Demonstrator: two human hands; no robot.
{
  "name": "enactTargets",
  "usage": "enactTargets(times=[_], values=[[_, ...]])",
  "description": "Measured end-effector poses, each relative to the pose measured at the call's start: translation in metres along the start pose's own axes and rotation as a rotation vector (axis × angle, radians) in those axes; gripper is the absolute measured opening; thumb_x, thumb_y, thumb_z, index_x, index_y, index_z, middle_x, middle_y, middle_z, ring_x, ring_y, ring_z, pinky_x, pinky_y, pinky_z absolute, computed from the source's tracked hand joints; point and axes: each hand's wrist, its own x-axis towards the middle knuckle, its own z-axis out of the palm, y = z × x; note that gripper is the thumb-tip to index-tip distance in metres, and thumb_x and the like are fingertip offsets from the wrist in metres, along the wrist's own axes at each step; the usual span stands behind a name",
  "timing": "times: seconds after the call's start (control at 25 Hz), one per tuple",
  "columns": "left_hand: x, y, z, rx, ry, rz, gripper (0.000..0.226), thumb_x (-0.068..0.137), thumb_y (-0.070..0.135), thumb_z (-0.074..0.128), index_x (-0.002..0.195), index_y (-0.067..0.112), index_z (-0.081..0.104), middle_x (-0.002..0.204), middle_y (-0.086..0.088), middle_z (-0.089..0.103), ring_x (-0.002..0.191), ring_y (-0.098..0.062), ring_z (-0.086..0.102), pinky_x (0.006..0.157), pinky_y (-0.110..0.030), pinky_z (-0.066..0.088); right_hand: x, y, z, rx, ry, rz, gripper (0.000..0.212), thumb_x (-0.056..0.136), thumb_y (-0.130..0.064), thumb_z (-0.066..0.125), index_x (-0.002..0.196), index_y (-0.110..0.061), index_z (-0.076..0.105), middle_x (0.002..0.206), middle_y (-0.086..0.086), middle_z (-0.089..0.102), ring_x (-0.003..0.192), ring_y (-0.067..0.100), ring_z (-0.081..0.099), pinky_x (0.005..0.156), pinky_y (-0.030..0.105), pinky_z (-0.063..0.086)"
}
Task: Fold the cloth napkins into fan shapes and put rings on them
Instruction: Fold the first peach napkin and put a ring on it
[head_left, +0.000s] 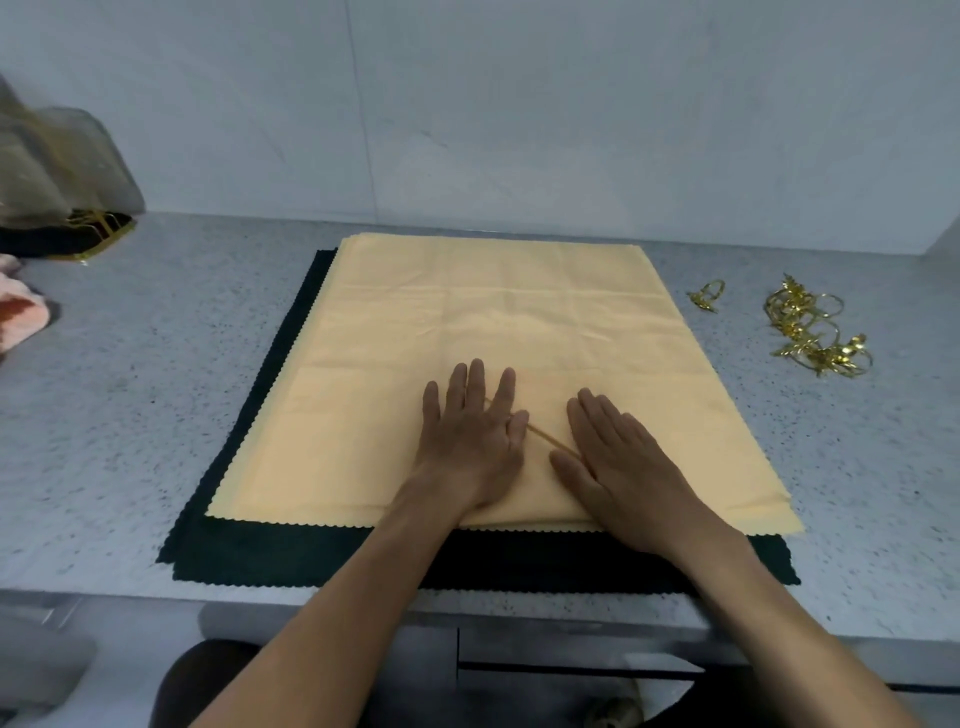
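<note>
The yellow napkin (498, 332) lies flat in the middle of the worktop (156, 415), on top of a dark green napkin (311, 556) whose zigzag edge shows at the left and near sides. More yellow layers seem to lie under the top one, because several edges show at the far left corner. Both hands rest on the near part of the yellow napkin. The left hand (472, 441) is flat with the fingers straight and a little spread. The right hand (618, 462) is also flat, with the fingers pressed close together. Neither grip pinches anything; they only press the cloth down. Between the two hands a small ridge (550, 441) runs diagonally.

I judge that the folding has hardly started. The ridge may be pressed into a crooked crease if it is not smoothed first, and then the pleats will not be even. If the hands push forward, the top napkin may slide over the layers below, or two layers may be picked up together. The single gold ring (705, 297) and the pile of gold rings (815, 332) lie well apart to the right; the pile looks tangled, so pulling out one ring may drag others along.

I can read no brand, label or writing anywhere.
</note>
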Motion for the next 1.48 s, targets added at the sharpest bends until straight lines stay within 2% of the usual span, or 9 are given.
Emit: enactTargets(times=[0.28, 0.56, 0.68, 0.8, 0.92, 1.04, 1.16, 1.32, 1.48], values=[[0.001, -0.003, -0.004, -0.127, 0.026, -0.015, 0.058, 0.104, 0.045, 0.016, 0.158, 0.028, 0.004, 0.165, -0.004, -0.011, 0.150, -0.016, -0.015, 0.121, -0.046, -0.009, -0.029, 0.009, 0.009, -0.002, 0.090, -0.066, 0.093, 0.081, -0.062, -0.027, 0.158, -0.022, 0.007, 0.157, -0.013, -0.011, 0.145, 0.001, -0.009, 0.116, 0.019, -0.007], [-0.066, -0.052, -0.024, -0.096, 0.014, 0.650, 0.072, 0.089, 0.066, 0.043, 0.150, 0.028, 0.037, 0.160, 0.012, 0.018, 0.148, 0.002, 0.010, 0.122, -0.028, -0.002, -0.029, 0.011, 0.015, -0.003, 0.177, -0.091, 0.076, 0.097, -0.053, -0.005, 0.154, -0.014, 0.026, 0.161, -0.001, 0.014, 0.149, 0.016, 0.018, 0.118, 0.029, 0.011], [-0.075, -0.053, -0.009, -0.184, 0.054, 0.574, 0.060, 0.088, 0.043, 0.037, 0.143, 0.022, 0.049, 0.153, 0.003, 0.038, 0.143, -0.004, 0.029, 0.122, -0.026, 0.014, -0.031, 0.005, 0.010, 0.060, 0.155, -0.061, 0.076, 0.096, -0.053, -0.003, 0.154, -0.015, 0.029, 0.161, -0.001, 0.018, 0.149, 0.016, 0.019, 0.117, 0.026, 0.009], [-0.076, -0.040, -0.006, -0.219, 0.207, 0.497, 0.052, 0.083, 0.027, 0.040, 0.130, 0.018, 0.063, 0.136, 0.001, 0.060, 0.126, -0.012, 0.054, 0.113, -0.030, 0.035, -0.036, -0.002, 0.006, 0.020, 0.242, -0.042, 0.055, 0.099, -0.037, 0.026, 0.133, -0.009, 0.059, 0.142, 0.009, 0.055, 0.129, 0.025, 0.054, 0.108, 0.034, 0.034], [-0.070, -0.039, -0.021, -0.384, 0.129, 0.349, 0.031, 0.086, 0.032, 0.050, 0.112, 0.028, 0.068, 0.106, 0.010, 0.072, 0.096, -0.010, 0.066, 0.090, -0.030, 0.052, -0.037, -0.002, 0.004, 0.110, 0.362, -0.075, 0.035, 0.100, -0.032, 0.042, 0.119, -0.016, 0.066, 0.126, 0.000, 0.065, 0.110, 0.021, 0.064, 0.093, 0.032, 0.050], [-0.050, -0.040, -0.031, -0.565, 0.120, 0.267, 0.018, 0.094, 0.032, 0.061, 0.079, 0.021, 0.062, 0.071, 0.007, 0.062, 0.067, -0.008, 0.056, 0.068, -0.031, 0.045, -0.039, -0.003, -0.009, 0.238, 0.339, -0.065, 0.002, 0.099, -0.028, 0.053, 0.100, -0.027, 0.054, 0.108, -0.014, 0.052, 0.082, 0.007, 0.053, 0.066, 0.030, 0.048], [-0.038, -0.034, -0.025, -0.550, 0.176, 0.135, 0.037, 0.094, 0.030, 0.060, 0.066, 0.008, 0.049, 0.057, 0.001, 0.048, 0.055, -0.012, 0.041, 0.057, -0.028, 0.031, -0.036, -0.002, -0.011, 0.251, 0.338, -0.040, 0.023, 0.100, -0.031, 0.045, 0.078, -0.026, 0.046, 0.088, -0.010, 0.047, 0.073, 0.008, 0.046, 0.063, 0.031, 0.042], [-0.032, -0.027, -0.017, -0.527, 0.253, -0.013, 0.031, 0.092, 0.032, 0.063, 0.066, 0.017, 0.057, 0.061, 0.008, 0.056, 0.063, -0.009, 0.052, 0.068, -0.031, 0.035, -0.034, 0.000, -0.012, 0.255, 0.317, -0.008, 0.037, 0.100, -0.044, 0.040, 0.075, -0.022, 0.056, 0.082, -0.010, 0.051, 0.078, 0.008, 0.046, 0.065, 0.030, 0.041], [-0.030, -0.024, -0.024, -0.496, 0.248, -0.063, 0.020, 0.088, 0.037, 0.065, 0.073, 0.025, 0.061, 0.071, 0.011, 0.060, 0.072, -0.003, 0.054, 0.081, -0.037, 0.042, -0.035, -0.001, -0.009, 0.296, 0.404, 0.029, 0.015, 0.094, -0.037, 0.059, 0.086, -0.025, 0.065, 0.078, -0.013, 0.056, 0.077, 0.007, 0.049, 0.065, 0.029, 0.045]])
